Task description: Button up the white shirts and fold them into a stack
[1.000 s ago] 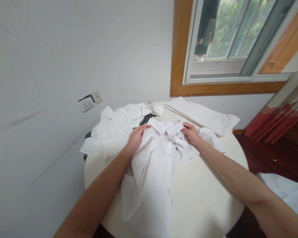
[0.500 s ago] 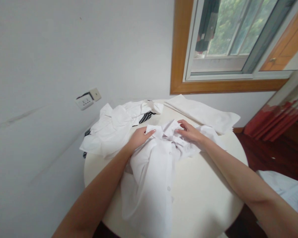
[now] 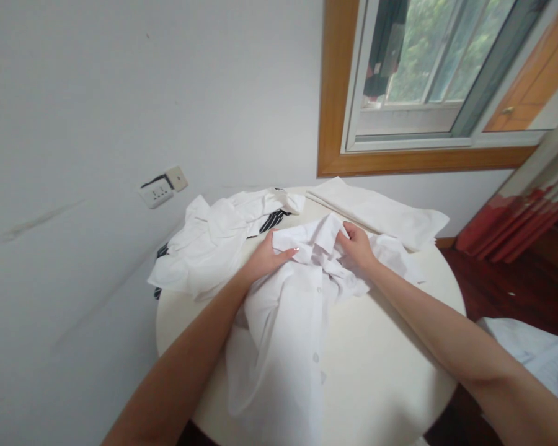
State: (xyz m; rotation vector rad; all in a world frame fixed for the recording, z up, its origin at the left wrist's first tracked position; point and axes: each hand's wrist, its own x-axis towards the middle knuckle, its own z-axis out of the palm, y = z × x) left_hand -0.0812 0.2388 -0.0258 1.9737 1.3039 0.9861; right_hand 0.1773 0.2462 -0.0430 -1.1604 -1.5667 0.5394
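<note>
A white button-up shirt (image 3: 288, 334) lies on the round cream table (image 3: 381, 371), its buttoned front hanging toward me and its collar end bunched at the far side. My left hand (image 3: 270, 254) grips the left side of the collar, thumb on top and fingers underneath. On the other side of the collar, my right hand (image 3: 356, 245) is closed on the fabric, its fingertips partly hidden behind the cloth. A crumpled part of the shirt spreads to the right, beneath my right wrist.
Crumpled white clothing (image 3: 209, 241) with a black-and-white striped piece (image 3: 273, 219) lies at the table's back left. A folded white cloth (image 3: 376, 207) rests at the back right. Beyond are a wall socket (image 3: 157, 192), a wood-framed window (image 3: 332, 124) and a red-and-cream curtain (image 3: 506, 217).
The collar is raised and spread a little more between my hands. My right hand has shifted slightly and turned inward, its fingers now tucked behind the collar.
</note>
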